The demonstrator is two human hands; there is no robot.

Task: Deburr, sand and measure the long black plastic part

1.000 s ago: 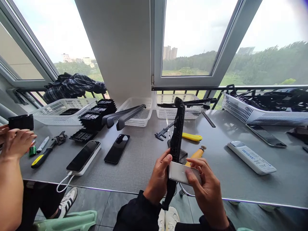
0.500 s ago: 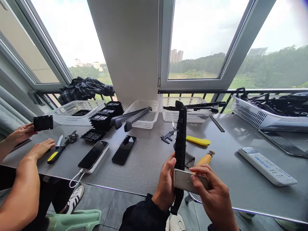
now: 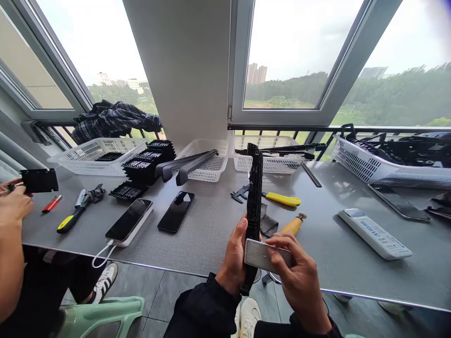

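My left hand (image 3: 234, 256) is closed round a long, narrow black plastic part (image 3: 254, 188), which stands nearly upright in front of me over the table's near edge. In my right hand (image 3: 298, 277) is a flat, light grey rectangular block (image 3: 255, 255), gripped between thumb and fingers. The block lies across the lower part of the black piece; its left end reaches my left hand. Whether block and part press together, I cannot tell. Just beyond my hands lie a dark grey cloth (image 3: 268, 220) and a yellow-handled tool (image 3: 294, 225).
A yellow cutter (image 3: 282, 199) and calipers (image 3: 239, 193) lie beyond. Phones (image 3: 176, 212) and a white device (image 3: 375, 234) flank me. White baskets (image 3: 206, 176) line the window side. At left, a co-worker's hands (image 3: 16, 204) hold a black panel (image 3: 39, 180).
My view has shifted slightly, and my hands keep much the same hold on part and block. The co-worker's hands have come together at the black panel, uncovering a red item on the table.
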